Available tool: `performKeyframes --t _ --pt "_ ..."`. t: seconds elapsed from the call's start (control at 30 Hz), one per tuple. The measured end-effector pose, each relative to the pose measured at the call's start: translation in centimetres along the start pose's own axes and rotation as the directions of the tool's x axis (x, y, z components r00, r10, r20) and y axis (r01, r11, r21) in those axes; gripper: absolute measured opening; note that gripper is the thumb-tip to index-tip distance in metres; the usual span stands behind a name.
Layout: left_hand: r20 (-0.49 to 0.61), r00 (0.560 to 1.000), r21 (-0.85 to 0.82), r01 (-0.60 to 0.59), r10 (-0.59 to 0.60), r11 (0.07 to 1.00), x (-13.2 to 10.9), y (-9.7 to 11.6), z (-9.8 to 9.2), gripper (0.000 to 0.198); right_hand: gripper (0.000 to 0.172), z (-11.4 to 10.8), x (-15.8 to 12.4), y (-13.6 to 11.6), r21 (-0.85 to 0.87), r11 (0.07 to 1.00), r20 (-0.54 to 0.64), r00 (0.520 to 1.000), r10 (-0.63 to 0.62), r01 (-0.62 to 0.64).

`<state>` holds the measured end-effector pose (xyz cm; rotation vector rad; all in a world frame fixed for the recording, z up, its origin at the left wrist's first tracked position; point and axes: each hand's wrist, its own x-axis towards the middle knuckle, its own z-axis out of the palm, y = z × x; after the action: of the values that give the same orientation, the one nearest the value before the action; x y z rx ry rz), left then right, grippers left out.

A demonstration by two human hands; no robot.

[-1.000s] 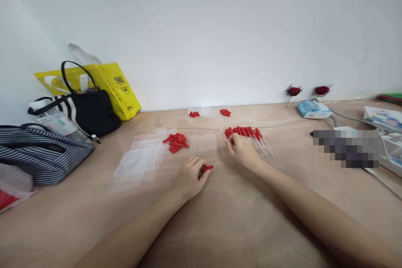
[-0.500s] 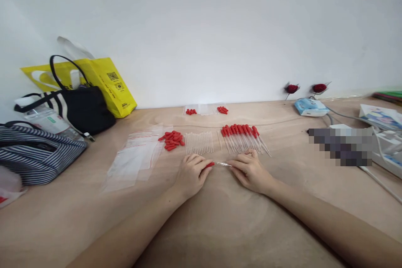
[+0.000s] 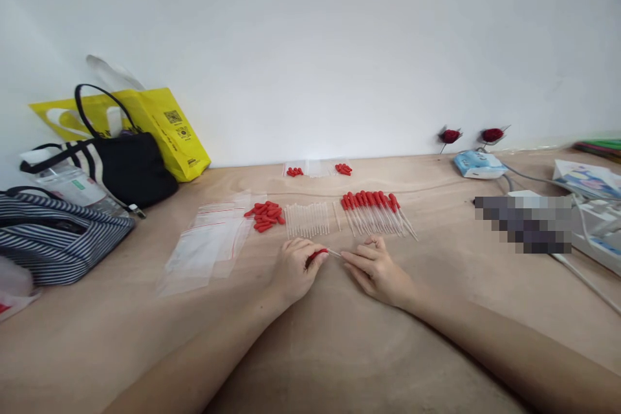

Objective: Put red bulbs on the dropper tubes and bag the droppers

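Observation:
My left hand rests on the wooden table, fingers closed round a red rubber bulb. My right hand pinches a thin clear glass tube whose end meets the bulb. Just beyond the hands lie a pile of loose red bulbs, a row of bare clear tubes, and a row of assembled droppers with red bulbs.
Several clear zip bags lie at left. Striped bag, black bag and yellow bag crowd the far left. Small bagged red bulbs sit by the wall. A blue-white device, cables and boxes fill the right.
My right hand came back from the row of assembled droppers with a clear tube and brought it against the red bulb in my left hand. The view shifted slightly.

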<state>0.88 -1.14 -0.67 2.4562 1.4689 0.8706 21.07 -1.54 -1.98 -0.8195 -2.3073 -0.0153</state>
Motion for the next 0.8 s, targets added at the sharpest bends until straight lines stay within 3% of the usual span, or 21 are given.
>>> performKeyframes --t 0.13,0.33,0.8 --pt "-0.004 1.000 -0.012 -0.030 0.030 0.999 -0.1 0.1 -0.2 0.018 0.024 0.0 0.0 0.0 0.011 1.000 0.007 1.000 -0.027 0.027" --pt "0.043 0.983 0.017 -0.180 0.179 0.984 -0.4 0.6 -0.6 0.017 0.032 -0.6 0.1 0.9 -0.003 0.994 0.010 0.994 -0.109 0.109" --pt "0.059 0.957 0.025 -0.285 0.283 0.958 -0.6 0.7 -0.4 0.016 0.026 -0.5 0.4 -0.5 0.061 0.998 0.038 0.999 -0.010 0.007"
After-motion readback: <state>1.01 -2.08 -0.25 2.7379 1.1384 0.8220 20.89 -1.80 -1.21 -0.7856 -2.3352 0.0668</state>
